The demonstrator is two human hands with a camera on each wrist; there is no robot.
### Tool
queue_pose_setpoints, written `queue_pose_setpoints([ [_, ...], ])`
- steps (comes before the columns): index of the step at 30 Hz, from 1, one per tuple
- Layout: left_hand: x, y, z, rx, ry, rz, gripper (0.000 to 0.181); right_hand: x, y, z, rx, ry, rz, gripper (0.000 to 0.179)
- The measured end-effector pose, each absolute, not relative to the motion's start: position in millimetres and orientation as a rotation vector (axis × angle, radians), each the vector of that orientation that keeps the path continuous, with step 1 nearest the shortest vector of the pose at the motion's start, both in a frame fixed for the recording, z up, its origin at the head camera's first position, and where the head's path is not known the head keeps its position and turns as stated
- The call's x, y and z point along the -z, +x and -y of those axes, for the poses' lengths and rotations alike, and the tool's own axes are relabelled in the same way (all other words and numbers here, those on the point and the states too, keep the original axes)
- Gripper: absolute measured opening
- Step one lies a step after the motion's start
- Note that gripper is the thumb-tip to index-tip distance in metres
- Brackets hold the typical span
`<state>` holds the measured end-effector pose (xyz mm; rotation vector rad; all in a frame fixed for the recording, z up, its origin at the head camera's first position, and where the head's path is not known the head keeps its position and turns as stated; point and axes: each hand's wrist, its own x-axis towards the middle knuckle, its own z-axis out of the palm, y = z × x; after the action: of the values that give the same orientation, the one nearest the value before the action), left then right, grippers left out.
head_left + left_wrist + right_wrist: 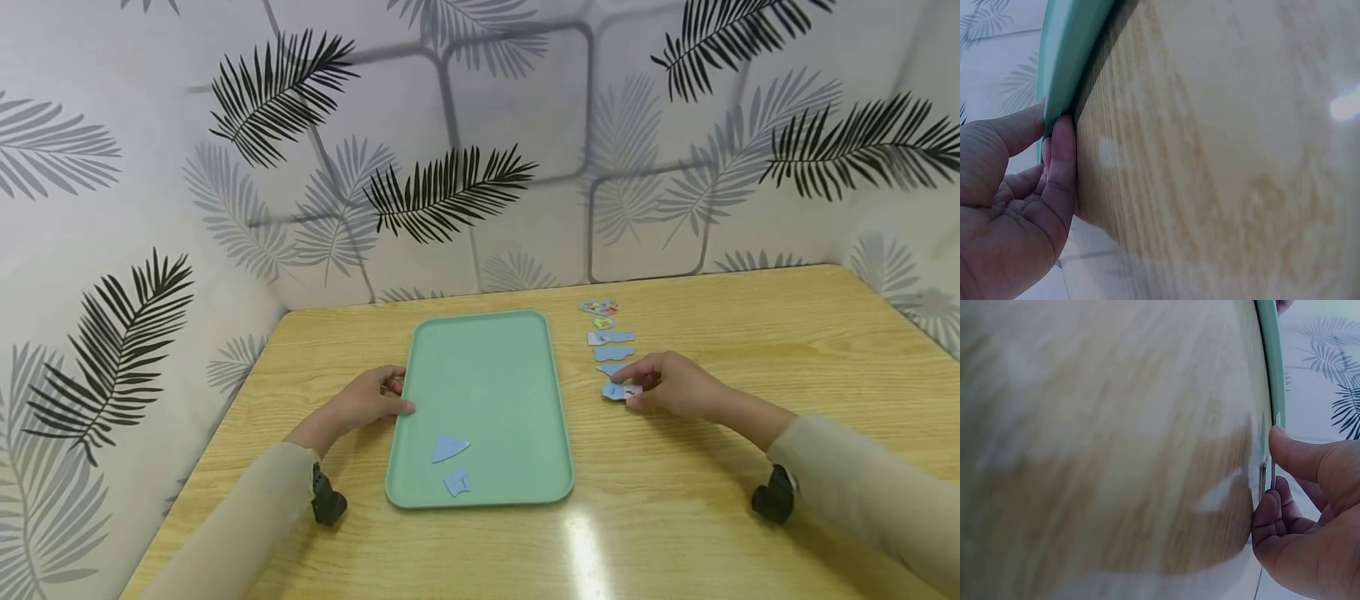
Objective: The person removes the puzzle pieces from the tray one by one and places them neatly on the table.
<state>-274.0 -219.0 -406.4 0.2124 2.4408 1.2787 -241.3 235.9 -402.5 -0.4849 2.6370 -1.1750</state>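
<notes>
My left hand (pixel 372 395) grips the left rim of a green tray (pixel 480 392); in the left wrist view its thumb lies on the rim, with fingers at the underside. To the right of the tray, my right hand (pixel 675 386) pinches a flat light-blue puzzle piece (pixel 613 391) with a whitish end. The right wrist view shows this piece edge-on as a thin sliver (pixel 1274 475) between thumb and fingers. Just behind it lies a pointed blue piece (pixel 611 367), partly covered by the fingers. On the tray are a triangular blue piece (pixel 449 448) and a smaller blue piece (pixel 457 482).
Beyond my right hand, a column of pieces runs towards the wall: a wavy blue one (pixel 613 353), a blue-and-white strip (pixel 611 337), a small yellow-green one (pixel 603 322) and a multicoloured one (pixel 598 307). The wooden table (pixel 720 333) meets a leaf-patterned wall (pixel 517 242).
</notes>
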Motion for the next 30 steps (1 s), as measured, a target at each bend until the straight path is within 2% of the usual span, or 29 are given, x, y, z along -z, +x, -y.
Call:
queue_pose_setpoints([
  [30,404.1,-272.6,217.1,-1.267,0.205,-2.443,0.062,407.5,-242.6,-232.7,1.206,-0.507,-2.613,0.032],
])
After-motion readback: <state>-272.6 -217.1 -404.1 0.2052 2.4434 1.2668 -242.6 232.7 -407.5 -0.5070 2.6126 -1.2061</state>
